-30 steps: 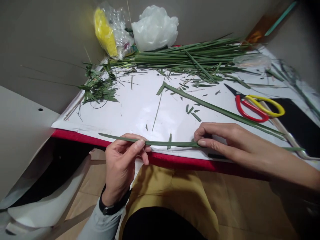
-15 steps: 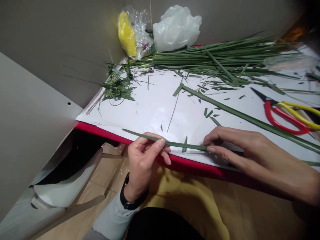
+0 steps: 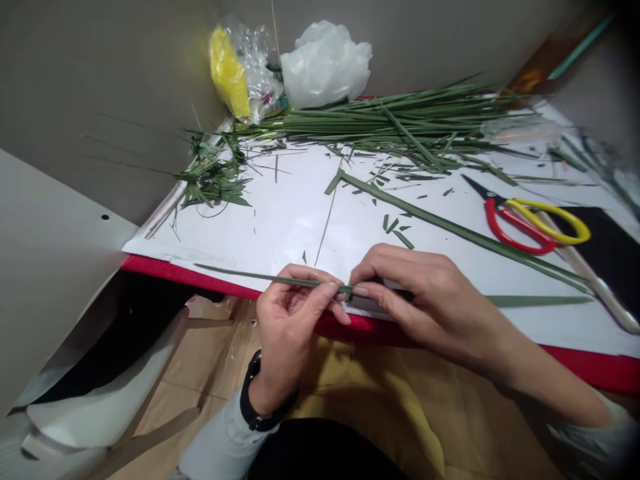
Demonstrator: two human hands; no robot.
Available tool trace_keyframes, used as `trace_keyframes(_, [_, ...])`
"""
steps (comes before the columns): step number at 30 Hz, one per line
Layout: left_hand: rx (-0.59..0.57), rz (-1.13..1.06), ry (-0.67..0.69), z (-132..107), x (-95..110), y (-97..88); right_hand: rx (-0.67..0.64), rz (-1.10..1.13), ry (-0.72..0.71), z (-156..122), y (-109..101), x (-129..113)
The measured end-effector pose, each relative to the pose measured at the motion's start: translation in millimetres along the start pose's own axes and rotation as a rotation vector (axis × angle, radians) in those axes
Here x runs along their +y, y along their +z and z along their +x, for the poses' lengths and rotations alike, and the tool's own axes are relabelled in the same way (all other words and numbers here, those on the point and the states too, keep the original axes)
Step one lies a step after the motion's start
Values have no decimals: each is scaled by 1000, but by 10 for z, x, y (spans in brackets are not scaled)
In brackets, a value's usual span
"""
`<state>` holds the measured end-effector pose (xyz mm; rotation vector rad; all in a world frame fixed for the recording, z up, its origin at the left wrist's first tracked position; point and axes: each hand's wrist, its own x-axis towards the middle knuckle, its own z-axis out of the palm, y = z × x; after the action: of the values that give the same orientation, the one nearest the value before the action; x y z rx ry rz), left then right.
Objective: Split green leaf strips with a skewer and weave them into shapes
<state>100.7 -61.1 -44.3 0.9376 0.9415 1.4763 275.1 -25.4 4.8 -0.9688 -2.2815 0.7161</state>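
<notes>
the left hand [image 3: 297,307] pinches a narrow green leaf strip [image 3: 240,273] between thumb and fingers, its thin tip sticking out to the left, and the right hand [image 3: 425,293] closes its thumb and forefinger on the strip just beside, both above the near edge of the white-covered desk [image 3: 280,217]. from here i can't tell whether the leaf end [image 3: 540,301] lying beyond the right hand belongs to that same strip. farther in, a folded long leaf [image 3: 430,217] slants towards the right, near red-and-yellow-handled scissors [image 3: 512,204], with a bundle of long leaves [image 3: 350,125] behind.
</notes>
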Motion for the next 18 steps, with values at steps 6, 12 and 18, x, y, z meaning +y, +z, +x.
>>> trace_keyframes(6, [78,176,77,-33,19,-31,-21,4,3,45,85,-82])
trace_keyframes(12, [149,320,122,22,127,-112,-64,-76,70,-36,-8,127])
trace_keyframes(18, [164,404,51,43,161,-79,-113,-83,127,-205,-108,270])
